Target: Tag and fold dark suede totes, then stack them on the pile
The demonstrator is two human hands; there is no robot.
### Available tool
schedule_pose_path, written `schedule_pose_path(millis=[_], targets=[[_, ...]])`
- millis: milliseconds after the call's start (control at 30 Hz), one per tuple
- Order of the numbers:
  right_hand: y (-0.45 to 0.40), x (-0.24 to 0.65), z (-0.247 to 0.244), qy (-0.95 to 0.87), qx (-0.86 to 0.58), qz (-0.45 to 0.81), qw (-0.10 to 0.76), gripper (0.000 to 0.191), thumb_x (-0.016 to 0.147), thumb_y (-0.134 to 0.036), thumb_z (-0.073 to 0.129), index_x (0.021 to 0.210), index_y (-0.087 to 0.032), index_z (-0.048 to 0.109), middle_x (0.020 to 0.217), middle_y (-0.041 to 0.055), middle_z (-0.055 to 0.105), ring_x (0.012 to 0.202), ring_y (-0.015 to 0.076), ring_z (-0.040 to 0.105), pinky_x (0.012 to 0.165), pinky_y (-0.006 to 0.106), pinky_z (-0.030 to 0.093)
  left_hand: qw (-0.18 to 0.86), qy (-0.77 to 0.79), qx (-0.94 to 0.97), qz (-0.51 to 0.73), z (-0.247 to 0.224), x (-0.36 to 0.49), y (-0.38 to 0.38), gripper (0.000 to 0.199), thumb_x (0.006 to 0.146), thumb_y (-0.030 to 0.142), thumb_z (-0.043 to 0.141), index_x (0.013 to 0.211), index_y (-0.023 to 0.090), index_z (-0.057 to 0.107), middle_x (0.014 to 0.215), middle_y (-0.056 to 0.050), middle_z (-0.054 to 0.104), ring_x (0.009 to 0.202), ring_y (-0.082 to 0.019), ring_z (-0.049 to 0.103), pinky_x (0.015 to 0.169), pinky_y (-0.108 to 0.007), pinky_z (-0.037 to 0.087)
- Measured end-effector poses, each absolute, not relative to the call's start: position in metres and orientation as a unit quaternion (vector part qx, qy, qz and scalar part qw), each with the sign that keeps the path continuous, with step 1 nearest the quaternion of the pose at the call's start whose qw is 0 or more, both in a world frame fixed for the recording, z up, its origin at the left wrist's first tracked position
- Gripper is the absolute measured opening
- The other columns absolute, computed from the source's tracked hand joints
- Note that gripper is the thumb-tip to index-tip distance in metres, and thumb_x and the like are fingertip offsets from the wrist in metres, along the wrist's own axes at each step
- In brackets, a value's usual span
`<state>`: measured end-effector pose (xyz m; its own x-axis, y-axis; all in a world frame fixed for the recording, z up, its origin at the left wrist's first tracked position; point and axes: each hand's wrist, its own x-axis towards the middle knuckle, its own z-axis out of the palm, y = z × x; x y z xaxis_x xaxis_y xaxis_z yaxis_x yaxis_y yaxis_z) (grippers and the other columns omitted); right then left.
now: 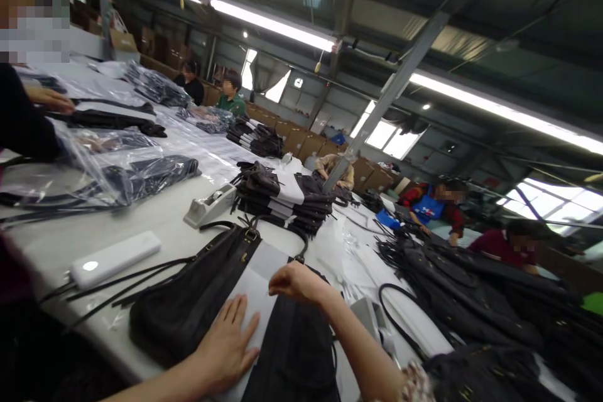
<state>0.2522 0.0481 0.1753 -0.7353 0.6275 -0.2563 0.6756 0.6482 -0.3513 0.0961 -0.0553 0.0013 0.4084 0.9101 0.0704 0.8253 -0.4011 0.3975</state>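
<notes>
A dark bag (188, 301) with looped handles lies flat on the white table, and a white paper band (257, 273) runs across its middle. My left hand (230, 342) rests palm down on the band and the bag, its fingers spread. Just above the band, my right hand (294, 281) has its fingers curled together in a pinch; whatever may be between the fingertips is too small to make out.
Behind the bag are a tape dispenser (210, 204) and a stack of banded bags (285, 195). A white device (115, 257) lies at left, near plastic-wrapped bags (151, 179). Dark bags (461, 289) are piled at right beside another dispenser (372, 320). Several people work around.
</notes>
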Motion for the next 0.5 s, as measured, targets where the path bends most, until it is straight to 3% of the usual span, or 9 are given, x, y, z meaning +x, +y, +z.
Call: schedule_pose_path(millis=[100, 233, 367, 500], targets=[[0.086, 0.23, 0.159, 0.897, 0.341, -0.243, 0.143, 0.022, 0.08, -0.038, 0.062, 0.088, -0.023, 0.075, 0.074, -0.002, 0.072, 0.06, 0.0103, 0.058, 0.056, 0.019, 0.039, 0.174, 0.521, 0.824, 0.139, 0.004, 0.094, -0.053, 0.067, 0.089, 0.063, 0.032, 0.143, 0.024, 0.036, 0.152, -0.019, 0.021, 0.139, -0.042, 0.012, 0.111, -0.06, 0.017], [0.121, 0.204, 0.135, 0.887, 0.384, -0.155, 0.206, 0.012, 0.064, -0.029, 0.074, 0.076, -0.026, 0.076, 0.064, -0.0053, 0.069, 0.056, 0.0107, 0.059, 0.051, 0.018, 0.039, 0.217, 0.508, 0.824, 0.125, 0.01, 0.092, -0.048, 0.065, 0.089, 0.058, 0.038, 0.144, 0.025, 0.033, 0.152, -0.021, 0.016, 0.138, -0.043, 0.007, 0.11, -0.062, 0.016], [0.141, 0.181, 0.106, 0.883, 0.401, -0.111, 0.215, 0.012, 0.054, -0.022, 0.08, 0.063, -0.025, 0.073, 0.059, -0.003, 0.067, 0.066, 0.0177, 0.065, 0.061, 0.023, 0.045, 0.247, 0.507, 0.82, 0.102, 0.014, 0.09, -0.042, 0.065, 0.088, 0.053, 0.045, 0.145, 0.024, 0.032, 0.151, -0.023, 0.013, 0.137, -0.044, 0.005, 0.11, -0.063, 0.016], [0.154, 0.173, 0.08, 0.88, 0.413, -0.096, 0.213, 0.022, 0.047, -0.019, 0.085, 0.064, -0.021, 0.072, 0.074, 0.0038, 0.071, 0.084, 0.0287, 0.067, 0.075, 0.033, 0.049, 0.26, 0.504, 0.819, 0.087, 0.013, 0.09, -0.037, 0.065, 0.087, 0.051, 0.047, 0.145, 0.024, 0.032, 0.15, -0.023, 0.014, 0.137, -0.044, 0.005, 0.109, -0.063, 0.017]])
